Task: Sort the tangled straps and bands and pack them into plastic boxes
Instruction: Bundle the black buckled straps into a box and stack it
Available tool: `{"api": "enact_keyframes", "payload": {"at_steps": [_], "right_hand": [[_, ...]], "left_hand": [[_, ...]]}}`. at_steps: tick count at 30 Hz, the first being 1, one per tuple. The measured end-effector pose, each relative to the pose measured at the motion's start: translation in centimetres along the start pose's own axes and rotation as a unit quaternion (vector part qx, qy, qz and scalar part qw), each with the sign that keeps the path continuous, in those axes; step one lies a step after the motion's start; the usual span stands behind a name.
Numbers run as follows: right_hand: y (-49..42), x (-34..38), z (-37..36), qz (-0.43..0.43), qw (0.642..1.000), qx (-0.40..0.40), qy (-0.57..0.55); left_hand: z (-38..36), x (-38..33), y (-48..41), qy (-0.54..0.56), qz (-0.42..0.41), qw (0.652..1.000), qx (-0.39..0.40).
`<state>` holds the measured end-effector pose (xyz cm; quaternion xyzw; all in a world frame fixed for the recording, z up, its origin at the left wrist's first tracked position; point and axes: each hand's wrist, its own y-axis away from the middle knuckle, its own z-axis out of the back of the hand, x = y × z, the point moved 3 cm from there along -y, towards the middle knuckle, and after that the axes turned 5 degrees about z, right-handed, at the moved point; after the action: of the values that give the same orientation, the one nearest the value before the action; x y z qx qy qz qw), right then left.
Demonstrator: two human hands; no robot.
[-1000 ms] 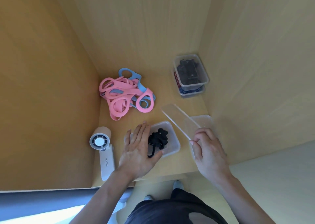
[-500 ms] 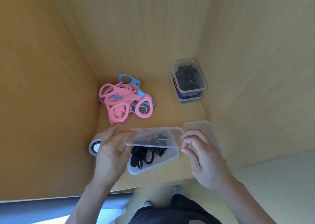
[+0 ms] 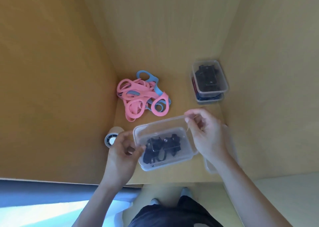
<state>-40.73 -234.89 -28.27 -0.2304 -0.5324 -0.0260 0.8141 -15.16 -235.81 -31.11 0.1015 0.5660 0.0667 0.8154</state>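
A left hand (image 3: 121,151) grips the box (image 3: 168,164) of black straps (image 3: 162,146), a right hand (image 3: 206,134) pinches its lid (image 3: 170,122) down; beyond the box two packed boxes (image 3: 209,81) sit stacked, pink and blue bands (image 3: 136,97) lie loose, unsorted

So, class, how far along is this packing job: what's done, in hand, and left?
Done: two filled boxes stand stacked at the back right. In hand: the left hand holds the box of black straps while the right hand pinches its lid at a corner, seemingly closing it. Left: the pink and blue bands lie tangled, unpacked.
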Motion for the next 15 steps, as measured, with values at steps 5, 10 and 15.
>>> {"api": "enact_keyframes", "payload": {"at_steps": [5,10,15], "right_hand": [[-0.3,-5.1,-3.0,-0.112,0.992,0.030,0.042],[0.9,-6.4,-4.4,-0.111,0.989,0.038,0.089],[1.6,-5.8,-4.5,-0.084,0.992,-0.007,0.098]], "left_hand": [[-1.1,1.5,0.0,-0.125,-0.033,0.992,-0.001],[-1.4,2.4,0.0,-0.250,-0.018,0.968,0.012],[-1.7,2.4,-0.7,-0.262,-0.017,0.965,0.010]]}}
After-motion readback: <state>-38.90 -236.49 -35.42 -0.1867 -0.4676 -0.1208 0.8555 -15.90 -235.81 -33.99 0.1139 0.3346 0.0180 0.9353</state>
